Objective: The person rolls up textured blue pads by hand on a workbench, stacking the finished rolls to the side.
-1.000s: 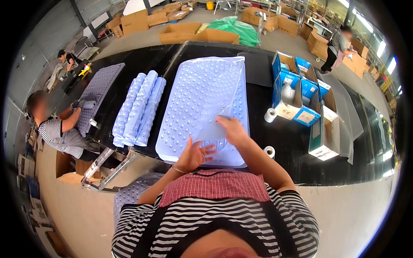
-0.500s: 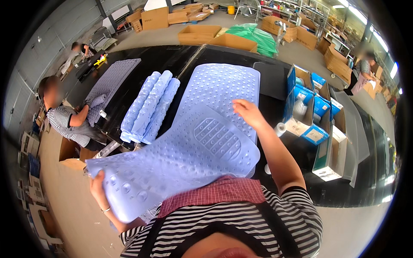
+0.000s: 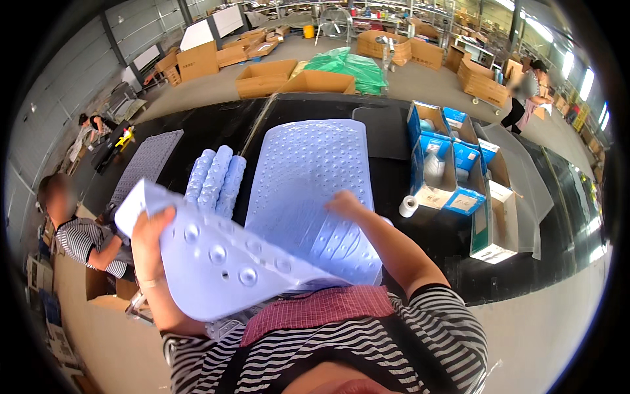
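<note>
I find the table plain black. On the table, the flat mat is lavender-blue, patterned with rows of small round bumps; over the table's near edge, the lifted mat shows that lavender-blue with larger bumps. Towards the table's left, the rolls match it; at the table's left end, the end mat is purplish grey. On the table's right I note blue boxes with brown insides and a white roll. At the table's near side, my apron is red with a pale check, my shirt black-and-white striped

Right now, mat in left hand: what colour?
Mat: pale lavender blue, best in the head view.
</note>
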The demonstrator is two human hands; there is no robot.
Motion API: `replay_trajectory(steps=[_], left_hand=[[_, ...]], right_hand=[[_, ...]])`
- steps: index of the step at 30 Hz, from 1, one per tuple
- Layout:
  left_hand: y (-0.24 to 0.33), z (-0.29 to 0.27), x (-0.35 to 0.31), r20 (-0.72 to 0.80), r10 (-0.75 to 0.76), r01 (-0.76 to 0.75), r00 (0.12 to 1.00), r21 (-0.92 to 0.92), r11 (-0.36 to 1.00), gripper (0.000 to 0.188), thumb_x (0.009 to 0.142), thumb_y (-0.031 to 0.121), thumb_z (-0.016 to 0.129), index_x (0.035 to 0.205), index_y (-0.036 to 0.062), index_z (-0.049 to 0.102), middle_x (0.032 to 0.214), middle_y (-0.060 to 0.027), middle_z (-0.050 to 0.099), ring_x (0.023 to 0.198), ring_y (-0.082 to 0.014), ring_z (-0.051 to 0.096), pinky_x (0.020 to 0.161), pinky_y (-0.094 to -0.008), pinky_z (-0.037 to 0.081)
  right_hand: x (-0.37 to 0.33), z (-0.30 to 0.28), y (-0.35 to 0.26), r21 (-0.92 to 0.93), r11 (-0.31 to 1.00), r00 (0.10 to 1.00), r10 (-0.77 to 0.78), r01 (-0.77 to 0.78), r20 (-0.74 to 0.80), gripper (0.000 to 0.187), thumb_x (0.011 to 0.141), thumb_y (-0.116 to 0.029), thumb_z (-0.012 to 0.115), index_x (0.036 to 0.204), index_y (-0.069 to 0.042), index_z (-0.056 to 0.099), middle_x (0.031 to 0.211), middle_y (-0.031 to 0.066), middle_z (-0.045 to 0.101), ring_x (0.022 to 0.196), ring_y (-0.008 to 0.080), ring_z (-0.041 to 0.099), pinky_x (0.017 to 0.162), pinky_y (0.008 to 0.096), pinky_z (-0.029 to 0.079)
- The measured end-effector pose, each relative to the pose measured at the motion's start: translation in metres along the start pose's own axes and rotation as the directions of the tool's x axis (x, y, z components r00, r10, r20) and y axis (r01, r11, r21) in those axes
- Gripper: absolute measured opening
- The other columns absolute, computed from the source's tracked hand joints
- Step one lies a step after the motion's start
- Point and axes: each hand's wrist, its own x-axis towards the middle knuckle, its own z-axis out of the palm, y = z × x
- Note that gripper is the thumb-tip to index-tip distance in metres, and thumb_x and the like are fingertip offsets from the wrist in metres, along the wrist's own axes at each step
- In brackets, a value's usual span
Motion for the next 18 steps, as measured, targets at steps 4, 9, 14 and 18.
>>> replay_trajectory(steps=[4,9,14,18], left_hand=[[0.028,0.007,0.123,0.083,0.085,-0.086,0.993,0.008,0.996,0.028,0.088,0.027,0.075,0.100,0.0018,0.072,0.090,-0.0072,0.073,0.077,-0.0164,0.069,0.072,-0.0304,0.055],[0.083,0.036,0.286,0.361,0.246,-0.101,0.900,-0.376,0.921,0.062,0.109,0.040,0.030,0.132,-0.0132,0.051,0.128,-0.0325,0.063,0.128,-0.0430,0.059,0.108,-0.0547,0.047],[0.035,0.026,0.362,-0.017,0.089,-0.086,0.996,-0.479,0.874,0.074,0.108,0.056,0.023,0.144,-0.0052,0.046,0.153,-0.0220,0.047,0.144,-0.0347,0.040,0.118,-0.0589,0.027],[-0.139,0.045,0.323,0.084,0.605,-0.498,0.792,0.662,0.560,0.031,0.100,0.027,0.055,0.095,-0.0031,0.060,0.085,-0.0188,0.066,0.090,-0.0326,0.067,0.078,-0.0446,0.050]], right_hand=[[-0.044,-0.097,-0.067,0.694,0.720,0.982,0.131,-0.003,-0.132,0.025,0.090,-0.016,0.072,0.097,0.009,0.073,0.085,0.0170,0.074,0.076,0.0225,0.072,0.068,0.0334,0.057],[-0.103,-0.121,-0.128,0.871,0.390,0.894,0.204,0.299,-0.399,0.027,0.098,-0.011,0.066,0.114,0.011,0.065,0.098,0.0152,0.072,0.083,0.0206,0.071,0.074,0.0335,0.057],[-0.120,-0.033,-0.118,0.849,0.390,0.871,0.190,0.356,-0.452,0.036,0.098,-0.016,0.067,0.125,0.006,0.060,0.113,0.0145,0.068,0.096,0.0215,0.067,0.078,0.0359,0.058],[-0.148,0.040,-0.029,0.895,0.319,0.893,0.422,-0.310,0.159,0.051,0.095,-0.026,0.072,0.131,0.004,0.053,0.115,0.0168,0.065,0.104,0.0277,0.067,0.079,0.0367,0.058]])
